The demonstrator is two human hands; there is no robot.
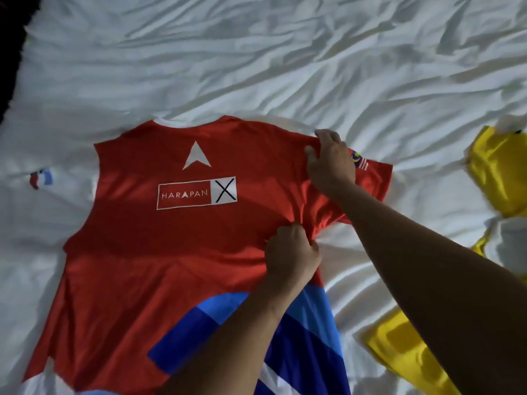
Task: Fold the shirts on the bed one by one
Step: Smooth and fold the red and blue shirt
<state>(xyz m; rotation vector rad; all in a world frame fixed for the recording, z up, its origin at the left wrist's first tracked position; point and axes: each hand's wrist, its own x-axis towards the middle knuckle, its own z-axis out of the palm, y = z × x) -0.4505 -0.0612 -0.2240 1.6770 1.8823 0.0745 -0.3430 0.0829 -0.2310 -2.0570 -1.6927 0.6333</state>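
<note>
Back side up, the red shirt [171,252] lies flat on the white bed [256,67] and spreads out left of both hands, with the HARAPAN print showing and blue stripes at the hem under the left forearm. The left hand [291,253] is curled, bunching red fabric at the shirt's side edge near the armpit; the right hand [330,162], just beyond it, pinches the shoulder next to the red sleeve [373,178]. Yellow garments [499,172] sit on the bed right of the right arm, apart from the red shirt.
</note>
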